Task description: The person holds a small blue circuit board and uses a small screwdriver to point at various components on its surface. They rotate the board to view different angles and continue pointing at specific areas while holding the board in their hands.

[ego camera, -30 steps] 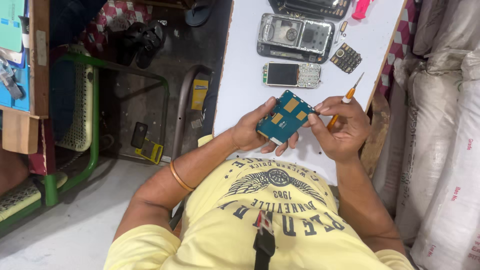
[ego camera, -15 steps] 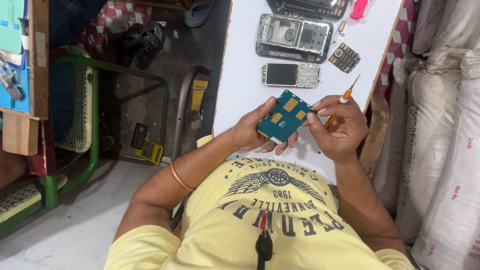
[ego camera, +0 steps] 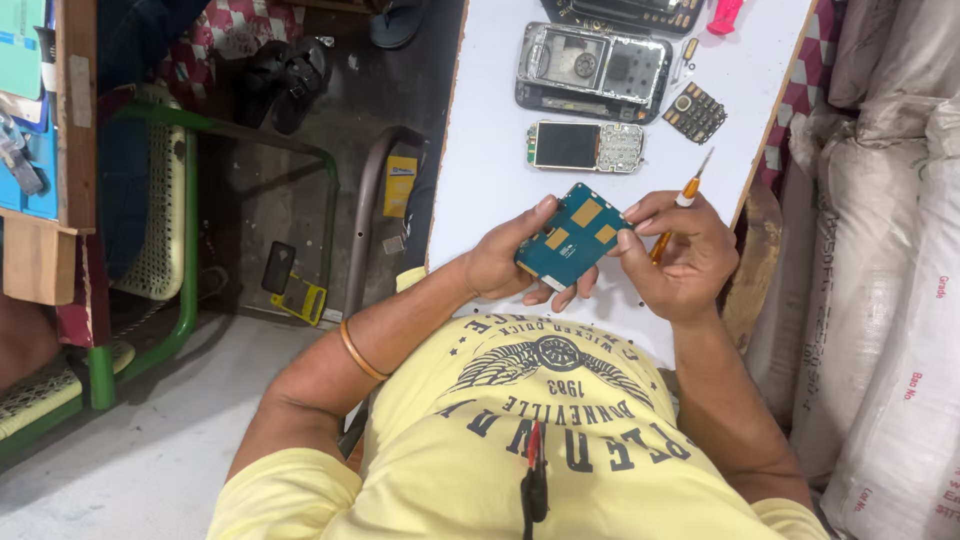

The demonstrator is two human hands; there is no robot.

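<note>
**Head view: circuit board held between both hands**

Your left hand (ego camera: 505,265) grips the teal circuit board (ego camera: 573,236) from beneath, fingers curled under its edge. Your right hand (ego camera: 675,255) pinches the board's other side while clasping an orange screwdriver (ego camera: 678,205), its tip pointing away from the board.

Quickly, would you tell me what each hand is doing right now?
Left hand: closed around the blue circuit board, holding it above the white table.
Right hand: closed on the orange-handled screwdriver, fingertips touching the board.
</note>
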